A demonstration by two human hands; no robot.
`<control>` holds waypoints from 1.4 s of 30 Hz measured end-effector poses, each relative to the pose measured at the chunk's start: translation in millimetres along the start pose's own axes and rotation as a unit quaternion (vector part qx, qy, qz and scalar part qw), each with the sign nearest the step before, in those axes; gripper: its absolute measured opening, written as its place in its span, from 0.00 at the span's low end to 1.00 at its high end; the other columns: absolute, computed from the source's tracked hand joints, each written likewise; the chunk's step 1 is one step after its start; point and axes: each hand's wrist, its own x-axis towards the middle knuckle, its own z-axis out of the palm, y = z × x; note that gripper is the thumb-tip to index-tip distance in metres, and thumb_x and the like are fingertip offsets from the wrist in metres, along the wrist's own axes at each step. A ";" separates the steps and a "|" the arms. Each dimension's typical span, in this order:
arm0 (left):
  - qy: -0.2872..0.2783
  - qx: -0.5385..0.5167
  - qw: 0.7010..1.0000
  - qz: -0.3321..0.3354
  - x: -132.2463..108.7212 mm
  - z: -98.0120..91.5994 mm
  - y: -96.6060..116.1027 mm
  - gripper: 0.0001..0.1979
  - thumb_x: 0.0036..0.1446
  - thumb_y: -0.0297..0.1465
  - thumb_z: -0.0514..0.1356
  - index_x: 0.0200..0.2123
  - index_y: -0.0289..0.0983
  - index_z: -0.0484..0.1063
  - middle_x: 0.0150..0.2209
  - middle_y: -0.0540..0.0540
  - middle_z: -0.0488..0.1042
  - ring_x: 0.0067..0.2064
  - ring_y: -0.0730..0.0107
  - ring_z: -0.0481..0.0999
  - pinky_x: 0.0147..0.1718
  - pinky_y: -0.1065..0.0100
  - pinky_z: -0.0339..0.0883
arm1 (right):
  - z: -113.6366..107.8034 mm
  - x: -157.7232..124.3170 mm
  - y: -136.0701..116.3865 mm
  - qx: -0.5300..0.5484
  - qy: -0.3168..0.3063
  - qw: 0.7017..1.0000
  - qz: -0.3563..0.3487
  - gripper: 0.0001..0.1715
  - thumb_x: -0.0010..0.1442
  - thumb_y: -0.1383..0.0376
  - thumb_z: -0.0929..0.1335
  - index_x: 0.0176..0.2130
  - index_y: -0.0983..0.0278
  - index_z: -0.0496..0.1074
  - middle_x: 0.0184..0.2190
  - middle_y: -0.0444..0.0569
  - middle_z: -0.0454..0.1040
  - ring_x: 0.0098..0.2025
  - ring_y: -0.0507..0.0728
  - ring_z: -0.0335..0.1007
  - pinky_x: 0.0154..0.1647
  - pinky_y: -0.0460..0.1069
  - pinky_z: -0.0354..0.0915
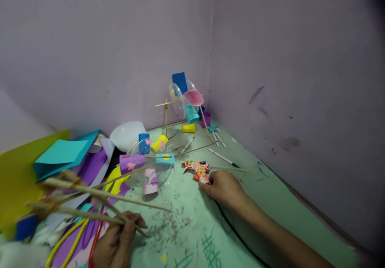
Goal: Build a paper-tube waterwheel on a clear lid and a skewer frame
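Observation:
My left hand (116,242), low in the view, is closed on a frame of wooden sticks (120,198). The sticks are bound at their crossings with what look like rubber bands, and the left end is blurred. My right hand (225,190) grips the handle of a flower-patterned hot glue gun (197,167), whose nozzle points left just above or on the green table. A dark cord (237,234) runs from it toward me. Beyond the stick frame is a clear plastic wheel (164,172) with coloured paper cups around it; whether it touches the sticks I cannot tell.
A second stick stand (166,119) carrying a clear wheel with paper cups stands in the far corner. Markers (224,158) lie near the right wall. Coloured paper sheets (64,156), a white bowl-like piece (128,135) and yellow-handled scissors (64,244) crowd the left side.

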 end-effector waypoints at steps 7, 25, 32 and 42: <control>-0.195 0.033 0.972 0.129 2.2 -5.3 16.3 0.13 0.57 0.37 0.53 0.25 0.38 0.71 0.23 0.50 0.73 0.25 0.71 0.72 0.25 0.73 0.66 | -24.3 -27.2 -15.2 0.158 0.063 0.976 -0.140 0.13 0.55 0.60 0.65 0.37 0.61 0.76 0.35 0.49 0.77 0.32 0.55 0.71 0.32 0.47 0.60; -0.099 0.046 0.989 0.104 11.5 -17.0 15.0 0.12 0.52 0.40 0.57 0.25 0.40 0.74 0.26 0.51 0.74 0.26 0.71 0.71 0.27 0.72 0.67 | 11.4 -4.0 5.4 0.102 -0.035 0.993 0.039 0.23 0.51 0.52 0.64 0.21 0.67 0.74 0.20 0.55 0.72 0.26 0.60 0.68 0.21 0.48 0.49; 0.008 0.018 0.998 0.064 20.4 -37.9 19.4 0.10 0.52 0.38 0.57 0.27 0.38 0.72 0.24 0.50 0.73 0.25 0.73 0.69 0.26 0.72 0.66 | 11.5 -22.2 15.9 0.265 -0.173 0.948 0.031 0.19 0.52 0.54 0.61 0.18 0.64 0.65 0.11 0.41 0.59 0.14 0.49 0.55 0.15 0.44 0.51; 0.132 -0.113 0.977 0.122 27.6 -90.0 49.0 0.06 0.50 0.32 0.61 0.30 0.34 0.71 0.23 0.50 0.73 0.21 0.76 0.67 0.18 0.73 0.58 | 31.3 -83.5 -50.3 0.277 -0.220 0.927 -0.127 0.14 0.47 0.59 0.64 0.17 0.64 0.59 0.15 0.40 0.54 0.19 0.48 0.49 0.18 0.44 0.44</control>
